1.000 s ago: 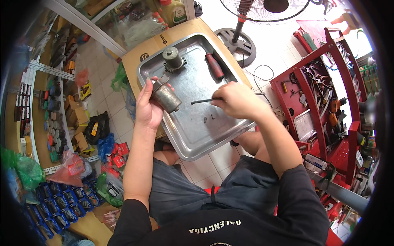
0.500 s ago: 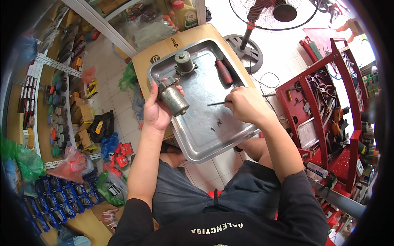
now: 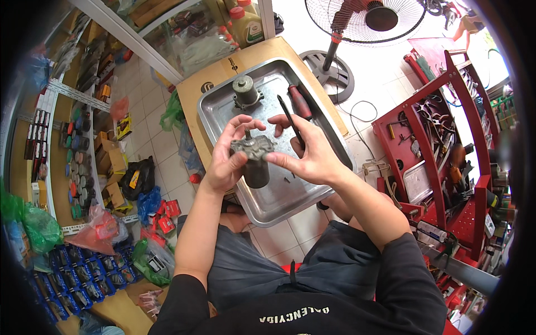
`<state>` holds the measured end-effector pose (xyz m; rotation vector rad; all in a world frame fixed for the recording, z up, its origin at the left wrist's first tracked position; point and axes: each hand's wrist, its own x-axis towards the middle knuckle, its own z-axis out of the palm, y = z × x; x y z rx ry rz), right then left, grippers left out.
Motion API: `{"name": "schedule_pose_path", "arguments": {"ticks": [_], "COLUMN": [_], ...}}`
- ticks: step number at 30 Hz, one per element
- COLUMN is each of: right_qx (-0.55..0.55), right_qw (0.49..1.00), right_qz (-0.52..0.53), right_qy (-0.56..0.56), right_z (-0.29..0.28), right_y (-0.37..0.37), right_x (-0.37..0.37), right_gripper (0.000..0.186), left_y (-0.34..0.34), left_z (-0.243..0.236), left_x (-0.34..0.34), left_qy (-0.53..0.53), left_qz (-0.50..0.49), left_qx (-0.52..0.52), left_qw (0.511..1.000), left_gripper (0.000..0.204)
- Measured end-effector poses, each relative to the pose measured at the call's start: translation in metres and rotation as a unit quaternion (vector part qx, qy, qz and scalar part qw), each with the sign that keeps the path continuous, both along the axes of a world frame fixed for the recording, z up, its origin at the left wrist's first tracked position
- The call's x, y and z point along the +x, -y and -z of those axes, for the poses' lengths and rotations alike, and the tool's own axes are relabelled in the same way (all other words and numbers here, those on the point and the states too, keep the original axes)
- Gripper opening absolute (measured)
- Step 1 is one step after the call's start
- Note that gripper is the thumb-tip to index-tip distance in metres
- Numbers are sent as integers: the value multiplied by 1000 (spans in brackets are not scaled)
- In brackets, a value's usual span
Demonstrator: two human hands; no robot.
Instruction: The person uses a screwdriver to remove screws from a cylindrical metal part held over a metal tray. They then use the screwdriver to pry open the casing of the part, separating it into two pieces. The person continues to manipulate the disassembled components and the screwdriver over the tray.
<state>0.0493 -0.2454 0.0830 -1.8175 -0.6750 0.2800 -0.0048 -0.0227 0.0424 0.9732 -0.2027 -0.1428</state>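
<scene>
forearms point(image 3: 196, 240) angle inward, left hand point(image 3: 222, 162) cupped, right hand point(image 3: 317, 159) half curled, its hold apparently loose.

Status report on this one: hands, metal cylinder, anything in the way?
Left hand gripping metal cylinder. Right hand holding dark slim tool, thumb at cylinder's flange. Second cylinder standing in tray. No obstruction seen.

held cylinder point(image 3: 257, 175): dull rough metal | tray point(image 3: 269, 203): glossy metal | box point(image 3: 191, 95): matt cardboard | shorts point(image 3: 237, 265): matt cloth

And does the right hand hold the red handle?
No, the red handle lies in the tray; the right hand holds a black tool.
</scene>
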Motion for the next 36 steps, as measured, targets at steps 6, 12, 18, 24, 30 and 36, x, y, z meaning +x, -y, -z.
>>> {"name": "schedule_pose_path", "arguments": {"ticks": [6,12,18,24,30,36], "right_qx": [19,21,29,35,61,50], "right_qw": [983,979,988,996,996,996], "right_qz": [-135,-195,-142,-83,-64,-43], "right_qy": [122,57,-51,24,17,61], "right_z": [4,1,1,3,4,9], "right_y": [7,6,4,1,0,-1], "right_x": [12,6,2,3,4,3], "right_gripper": [88,80,89,91,86,77], "left_y": [4,13,17,5,18,25], "left_z": [-2,2,8,20,10,18], "left_x": [-8,-6,-2,0,-1,0], "left_qy": [9,1,-32,12,-37,20], "left_qz": [13,42,69,97,13,-36], "left_qx": [102,94,36,103,277,202], "left_qw": [995,995,997,990,960,978], "left_gripper": [118,128,148,131,65,87]}}
